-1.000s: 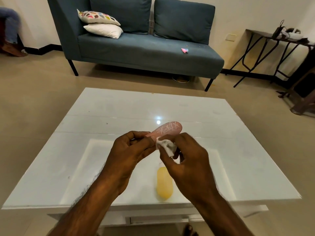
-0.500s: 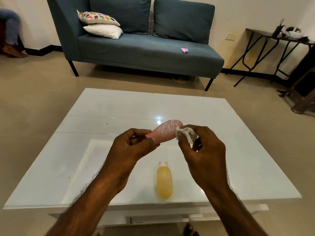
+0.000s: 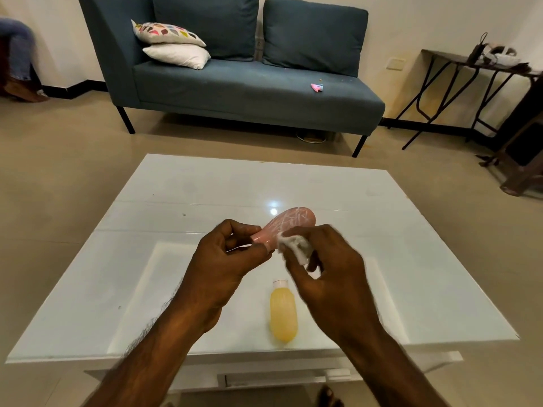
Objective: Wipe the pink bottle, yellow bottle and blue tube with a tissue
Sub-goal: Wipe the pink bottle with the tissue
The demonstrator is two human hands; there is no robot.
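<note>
My left hand [image 3: 226, 259] grips the pink bottle [image 3: 289, 224] by its neck and holds it above the table, its rounded bottom pointing away from me. The bottle has white scribbled lines on its side. My right hand [image 3: 332, 274] pinches a crumpled white tissue [image 3: 293, 245] against the near side of the pink bottle. The yellow bottle [image 3: 283, 314] lies flat on the white glass table [image 3: 176, 195], white cap pointing away, just below my hands. No blue tube is in view.
A blue sofa [image 3: 249, 89] with two pillows stands beyond the table, with a small pink item [image 3: 316, 87] on its seat. A dark metal side table [image 3: 482, 63] stands at the right wall. Someone's leg [image 3: 17, 54] shows at far left.
My right hand with the tissue slid from the bottle's neck out to its far end, then back along its side toward the neck. The left hand kept the bottle nearly still.
</note>
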